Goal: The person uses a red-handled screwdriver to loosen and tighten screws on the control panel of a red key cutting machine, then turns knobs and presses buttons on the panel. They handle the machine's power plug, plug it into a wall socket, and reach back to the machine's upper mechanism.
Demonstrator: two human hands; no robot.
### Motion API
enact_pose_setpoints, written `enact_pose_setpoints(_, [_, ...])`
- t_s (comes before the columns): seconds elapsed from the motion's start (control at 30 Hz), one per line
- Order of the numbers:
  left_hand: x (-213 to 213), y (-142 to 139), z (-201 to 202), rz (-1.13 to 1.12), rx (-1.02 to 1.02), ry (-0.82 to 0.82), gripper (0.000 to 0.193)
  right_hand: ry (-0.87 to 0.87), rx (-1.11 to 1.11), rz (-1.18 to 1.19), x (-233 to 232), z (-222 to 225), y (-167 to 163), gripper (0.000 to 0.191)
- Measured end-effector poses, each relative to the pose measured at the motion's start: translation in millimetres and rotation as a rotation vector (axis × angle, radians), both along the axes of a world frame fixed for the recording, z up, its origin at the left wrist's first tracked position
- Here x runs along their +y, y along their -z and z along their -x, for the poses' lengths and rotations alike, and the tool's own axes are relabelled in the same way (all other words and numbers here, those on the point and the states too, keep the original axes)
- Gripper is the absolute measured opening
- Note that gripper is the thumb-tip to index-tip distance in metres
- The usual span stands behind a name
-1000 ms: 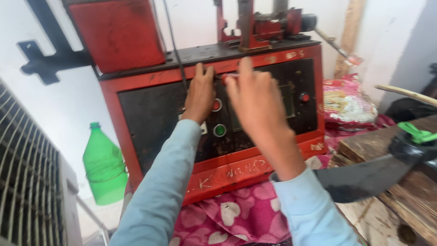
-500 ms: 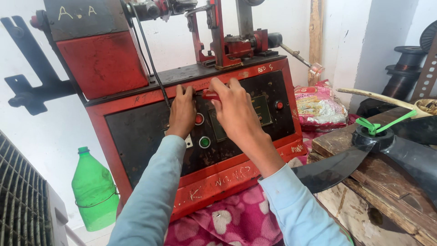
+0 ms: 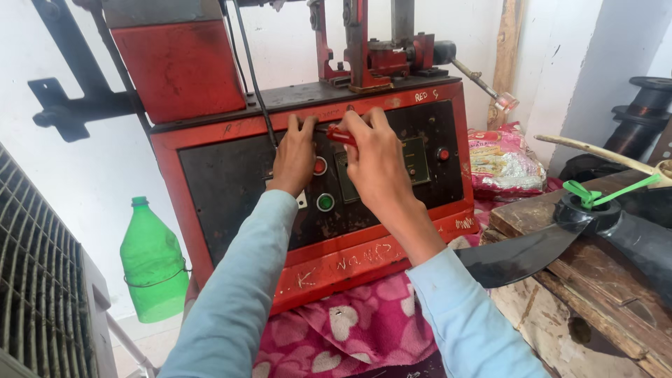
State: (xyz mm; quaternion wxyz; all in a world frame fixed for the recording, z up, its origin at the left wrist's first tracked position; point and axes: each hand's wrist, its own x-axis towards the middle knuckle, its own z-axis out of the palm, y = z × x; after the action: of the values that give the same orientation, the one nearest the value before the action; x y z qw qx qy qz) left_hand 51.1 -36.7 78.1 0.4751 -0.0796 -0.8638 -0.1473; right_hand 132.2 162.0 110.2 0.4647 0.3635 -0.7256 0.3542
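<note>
A red machine with a black front panel stands before me. My left hand rests on the panel's upper edge, fingers curled over the rim just above a red round button and a green round button. My right hand is beside it, fingers closed around a small red handle near the panel's top. A small red knob sits at the panel's right. Both arms wear light blue sleeves.
A green plastic bottle stands at the left by a metal grille. A pink heart-patterned cloth lies under the machine. At right, a black fan blade with a green cap lies on a wooden bench; a snack bag sits behind.
The view has shifted so the machine sits lower and further left. Both hands stay at the panel's top; the right hand has curled around the red handle.
</note>
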Motion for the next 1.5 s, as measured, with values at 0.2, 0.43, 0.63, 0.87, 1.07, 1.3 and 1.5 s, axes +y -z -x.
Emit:
enact_pose_setpoints(0.2, [-4, 4, 4, 0.072, -0.005, -0.016, 0.041, 0.120, -0.241, 0.037, -7, 7, -6, 0.066])
enact_pose_setpoints(0.43, [-8, 3, 15, 0.109, 0.045, -0.001, 0.027, 0.061, 0.017, -0.027, -11, 1, -10, 0.015])
enact_pose_setpoints(0.63, [-9, 3, 21, 0.065, 0.068, -0.009, 0.021, 0.093, -0.101, -0.077, -15, -9, -17, 0.035])
enact_pose_setpoints(0.87, [-5, 1, 18, 0.096, 0.003, -0.024, 0.039, 0.077, -0.031, -0.170, -11, -1, -22, 0.013])
enact_pose_setpoints(1.07, [-7, 6, 23, 0.194, 0.083, -0.049, 0.039, 0.032, 0.007, -0.059, -5, 4, -10, 0.009])
enact_pose_setpoints(1.3, [2, 4, 48, 0.201, 0.042, -0.253, 0.031, 0.004, 0.029, 0.070, 14, 5, 5, 0.010])
enact_pose_setpoints(1.5, [2, 11, 57, 0.346, 0.165, -0.381, 0.037, 0.016, 0.000, 0.116, 18, 13, 15, 0.011])
